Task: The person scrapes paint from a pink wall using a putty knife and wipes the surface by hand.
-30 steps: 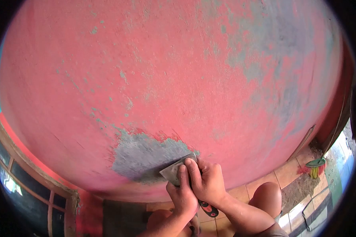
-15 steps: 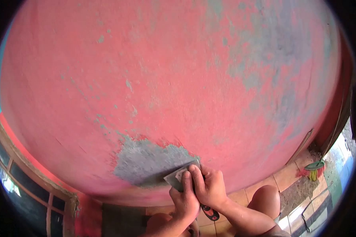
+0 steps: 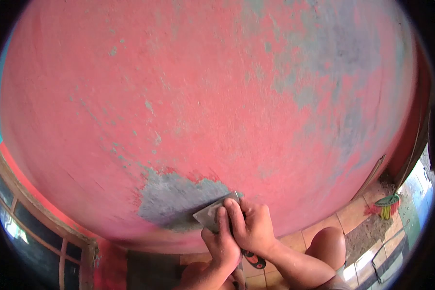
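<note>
A scraper (image 3: 209,215) with a wide metal blade rests against the lower wall, its front edge along a bare grey patch (image 3: 174,195). My right hand (image 3: 250,227) is closed around its black-and-orange handle (image 3: 254,261), the thumb laid on the blade. Beside it, my left hand (image 3: 222,246) grips the same tool from the left, thumb also pressed to the blade. Much of the handle is hidden under both hands. Red paint with ragged edges borders the grey patch on the wall (image 3: 188,121).
A brush head with green top and red and yellow bristles (image 3: 385,205) is on the tiled floor (image 3: 353,215) at right, near loose debris (image 3: 367,237). A framed window (image 3: 38,227) stands at lower left. My bent knee (image 3: 327,245) is close to the wall.
Both hands and the scraper have shifted slightly left and up along the grey patch's edge. The view has moved a little too. The grip looks the same.
</note>
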### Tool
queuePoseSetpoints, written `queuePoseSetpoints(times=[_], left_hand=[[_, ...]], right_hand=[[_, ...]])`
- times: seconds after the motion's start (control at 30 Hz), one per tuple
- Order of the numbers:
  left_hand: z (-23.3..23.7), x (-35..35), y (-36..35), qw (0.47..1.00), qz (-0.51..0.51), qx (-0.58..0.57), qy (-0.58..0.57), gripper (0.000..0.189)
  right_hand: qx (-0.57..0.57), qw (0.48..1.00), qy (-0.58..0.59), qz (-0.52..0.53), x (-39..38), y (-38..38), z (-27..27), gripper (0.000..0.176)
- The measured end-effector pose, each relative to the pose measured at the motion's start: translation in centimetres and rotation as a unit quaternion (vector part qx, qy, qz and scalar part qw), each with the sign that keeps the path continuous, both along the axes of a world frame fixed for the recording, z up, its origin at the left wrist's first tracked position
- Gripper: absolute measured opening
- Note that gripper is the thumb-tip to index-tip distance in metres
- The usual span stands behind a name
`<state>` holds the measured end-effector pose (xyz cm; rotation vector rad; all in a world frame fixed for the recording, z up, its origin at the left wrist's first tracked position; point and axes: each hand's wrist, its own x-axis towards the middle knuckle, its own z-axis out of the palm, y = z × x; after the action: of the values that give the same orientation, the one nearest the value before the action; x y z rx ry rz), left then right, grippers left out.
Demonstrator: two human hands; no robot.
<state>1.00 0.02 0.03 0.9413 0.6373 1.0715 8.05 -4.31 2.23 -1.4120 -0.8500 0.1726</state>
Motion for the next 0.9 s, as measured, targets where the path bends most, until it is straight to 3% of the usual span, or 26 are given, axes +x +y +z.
queuePoseSetpoints(times=[0.13,0.23,0.33,0.43,0.57,0.73,0.83,0.9], left_hand=[[0.3,-0.2,-0.6,0.997,-0.008,0.066,0.036,0.036],[0.2,0.6,-0.9,0.998,0.019,0.064,0.011,0.035],[0.2,-0.3,0.5,0.999,-0.027,0.037,-0.010,0.032],[0.9,-0.5,-0.2,0.999,-0.022,0.046,0.006,0.032],[0.6,0.4,-0.9,0.998,0.007,0.054,0.030,0.034],[0.6,-0.4,-0.1,0.997,-0.009,0.064,0.042,0.036],[0.1,-0.3,-0.4,0.998,-0.005,0.052,0.028,0.037],[-0.2,0.1,-0.5,0.999,0.000,0.037,0.029,0.038]], right_hand=[[-0.024,1.000,0.008,0.010,0.0,-0.4,-0.3,0.030],[0.000,1.000,0.007,0.004,0.1,-0.2,-0.3,0.031],[0.019,0.999,-0.042,-0.015,-0.1,0.2,1.0,0.032],[-0.027,1.000,0.009,0.006,0.0,-0.1,1.3,0.033],[-0.006,1.000,0.011,-0.001,-0.2,-0.4,-0.7,0.034],[0.010,0.999,0.030,0.002,-0.4,0.1,1.0,0.031],[-0.047,0.999,0.007,-0.003,-0.1,-0.6,0.3,0.032],[0.009,1.000,0.003,-0.004,0.0,0.0,-0.2,0.032]])
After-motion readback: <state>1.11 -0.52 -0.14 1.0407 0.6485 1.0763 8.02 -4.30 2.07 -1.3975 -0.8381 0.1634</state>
